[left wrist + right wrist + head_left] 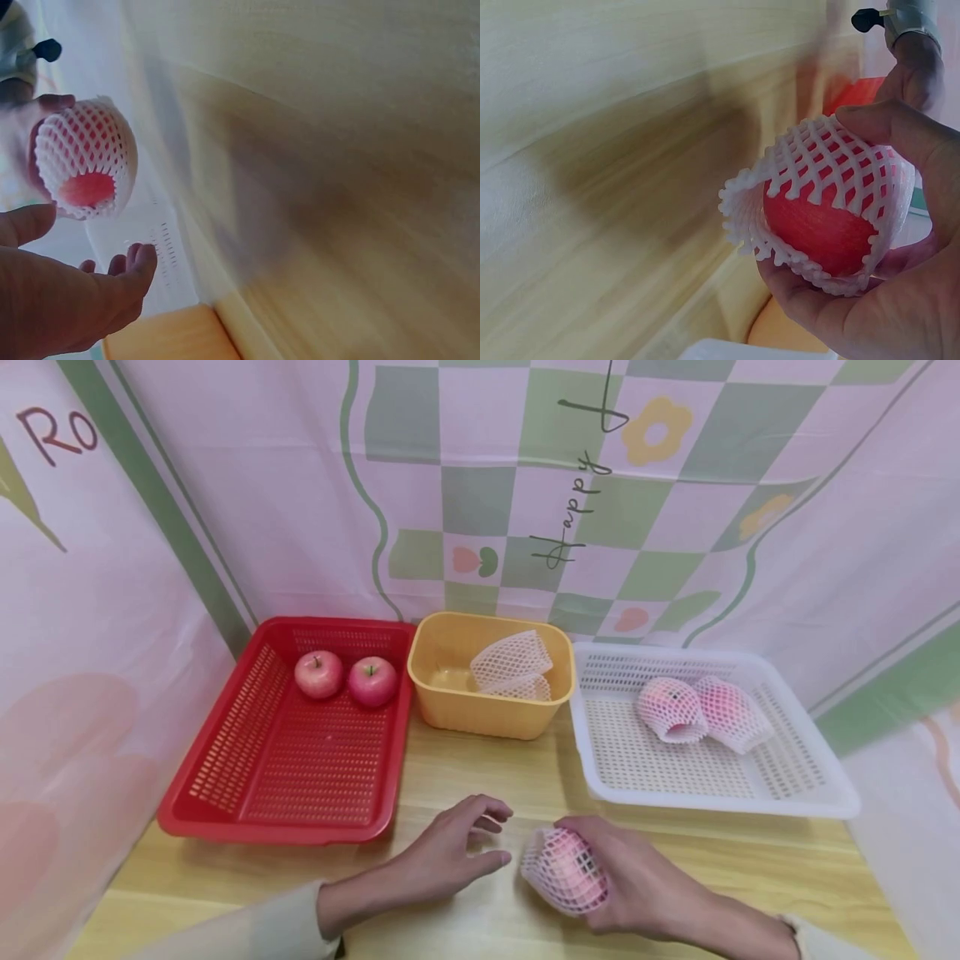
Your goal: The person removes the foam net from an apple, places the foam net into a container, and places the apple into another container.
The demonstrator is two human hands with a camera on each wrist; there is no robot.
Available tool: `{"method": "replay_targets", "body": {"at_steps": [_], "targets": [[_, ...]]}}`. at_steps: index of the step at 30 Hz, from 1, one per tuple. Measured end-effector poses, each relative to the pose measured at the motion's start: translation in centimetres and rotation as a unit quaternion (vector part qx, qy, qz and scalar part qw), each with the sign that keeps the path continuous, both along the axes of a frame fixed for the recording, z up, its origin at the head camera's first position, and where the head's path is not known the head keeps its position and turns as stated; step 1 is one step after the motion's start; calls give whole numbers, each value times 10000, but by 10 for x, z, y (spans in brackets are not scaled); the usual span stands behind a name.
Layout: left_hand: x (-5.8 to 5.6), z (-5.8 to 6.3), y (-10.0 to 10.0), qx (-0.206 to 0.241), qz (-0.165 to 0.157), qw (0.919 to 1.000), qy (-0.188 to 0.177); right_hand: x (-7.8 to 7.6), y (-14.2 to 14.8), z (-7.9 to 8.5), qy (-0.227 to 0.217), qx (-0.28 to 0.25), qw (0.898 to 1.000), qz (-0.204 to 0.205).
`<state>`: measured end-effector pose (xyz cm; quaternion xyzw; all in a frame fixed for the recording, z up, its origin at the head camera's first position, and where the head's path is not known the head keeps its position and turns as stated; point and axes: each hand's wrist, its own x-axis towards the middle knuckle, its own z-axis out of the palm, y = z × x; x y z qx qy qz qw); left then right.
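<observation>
My right hand (pixel 637 877) grips an apple (pixel 573 868) wrapped in a white foam net (pixel 825 161), just above the front of the table. In the right wrist view the net gapes at one end and bare red skin shows there. My left hand (pixel 446 852) is beside it on the left, fingers loosely bent with a gap between thumb and fingertips, holding nothing. It does not touch the apple. Two more netted apples (pixel 671 708) lie together in the white basket (pixel 720 806) on the right. Two bare apples (pixel 372 682) sit in the red basket (pixel 281 831) on the left.
Between the two baskets stands a yellow bin (pixel 487 714) with empty foam nets (pixel 513 660) inside. All three containers line the back of the wooden table (pixel 465 777). A printed cloth (pixel 480 493) hangs behind them and along the sides.
</observation>
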<state>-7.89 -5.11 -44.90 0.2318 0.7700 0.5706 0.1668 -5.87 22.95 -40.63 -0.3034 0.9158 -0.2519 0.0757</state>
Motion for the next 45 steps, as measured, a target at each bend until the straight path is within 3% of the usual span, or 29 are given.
{"method": "replay_targets", "body": {"at_steps": [5,14,25,35,38,45], "targets": [[0,-4,5,311,-43,9990,-320,-1,-3,-6,125,-101,9998,135],[1,-11,11,470,-143,9976,-493,1,-12,-14,17,-42,9998,180],[4,-17,18,273,-273,9987,-330,3,-16,-19,62,-131,9993,335],[9,-16,23,605,-444,9906,-1142,4,-20,-20,32,-39,9999,127],[10,-15,25,519,-443,9916,-1100,5,-21,-20,120,-58,9998,131],[9,-17,27,122,-504,9968,-601,6,-23,-22,257,-106,9995,153]]}}
